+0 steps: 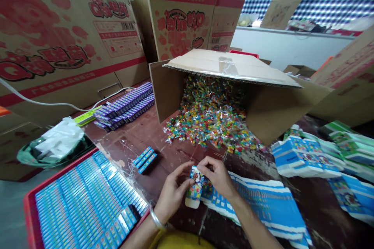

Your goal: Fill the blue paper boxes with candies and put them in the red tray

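My left hand (172, 192) and my right hand (217, 177) meet low in the middle of the view, both closed on one small colourful carton (195, 188) held upright between them. The right fingers pinch its top end, the left fingers wrap its side. Just beyond lies a spilled heap of small wrapped candies (213, 122) pouring from a cardboard box on its side (233, 66). Under my right wrist runs a fanned row of flat blue cartons (263, 198).
A red tray (29, 206) packed with blue boxes sits at lower left, three loose blue boxes (145, 160) beside it. Purple boxes (128, 105) line the back left. Stacks of flat cartons (304, 153) fill the right. Tall printed cardboard boxes (58, 35) stand behind.
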Demonstrator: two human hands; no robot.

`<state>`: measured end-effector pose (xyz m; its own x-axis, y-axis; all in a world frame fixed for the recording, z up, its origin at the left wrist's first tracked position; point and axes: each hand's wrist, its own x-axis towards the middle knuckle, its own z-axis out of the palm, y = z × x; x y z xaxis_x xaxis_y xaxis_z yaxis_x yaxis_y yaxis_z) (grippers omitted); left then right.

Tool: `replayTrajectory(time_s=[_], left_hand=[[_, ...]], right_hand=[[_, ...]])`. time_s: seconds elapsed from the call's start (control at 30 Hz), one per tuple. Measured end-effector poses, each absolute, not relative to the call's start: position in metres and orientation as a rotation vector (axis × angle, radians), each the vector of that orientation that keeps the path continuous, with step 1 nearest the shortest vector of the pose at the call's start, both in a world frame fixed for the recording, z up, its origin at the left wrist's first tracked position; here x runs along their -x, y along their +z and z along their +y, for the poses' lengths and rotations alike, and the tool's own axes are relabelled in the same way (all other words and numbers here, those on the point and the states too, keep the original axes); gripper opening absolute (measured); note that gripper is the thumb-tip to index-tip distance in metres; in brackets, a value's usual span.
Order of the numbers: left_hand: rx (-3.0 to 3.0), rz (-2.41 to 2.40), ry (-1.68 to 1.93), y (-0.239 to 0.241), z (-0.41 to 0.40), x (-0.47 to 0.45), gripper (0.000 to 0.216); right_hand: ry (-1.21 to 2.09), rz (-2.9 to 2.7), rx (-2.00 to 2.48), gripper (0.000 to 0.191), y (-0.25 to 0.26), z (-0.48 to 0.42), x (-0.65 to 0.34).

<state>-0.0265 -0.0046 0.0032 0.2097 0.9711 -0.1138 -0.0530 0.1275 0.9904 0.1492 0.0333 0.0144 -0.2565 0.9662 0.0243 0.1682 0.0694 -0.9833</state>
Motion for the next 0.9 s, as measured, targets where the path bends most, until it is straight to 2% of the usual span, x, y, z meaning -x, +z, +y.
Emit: replayTrajectory(time_s=[0.27,0.4,0.47,0.67,0.83,0.9], left_hand=[[-0.955,1.025,1.086,-0.004,0.002,0.032,0.031],[-0.915,1.124,1.177,-0.006,0.007,0.038,0.030],[-0.888,1.167,1.155,-0.005,0.007,0.039,0.032],[-0.773,1.173,1.045,-0.003,0.003,0.046,0.052],[-0.985,1.195,0.965,-0.014,0.005,0.056,0.024],[-1.079,1.207,0.944,-0.018,0.006,0.057,0.020]], right_hand=[[1.193,-1.797,1.153,0.021,0.011,0.034,-0.156],[0.608,-1.827,1.638,0.020,-0.009,0.068,-0.167],[0.461,-1.826,1.759,0.012,-0.022,0.086,-0.167],[0.404,-1.859,1.793,0.011,-0.041,0.108,-0.153],[0.471,-1.834,1.690,0.017,-0.024,0.100,-0.164],[0.531,-1.840,1.604,0.021,-0.011,0.094,-0.172]])
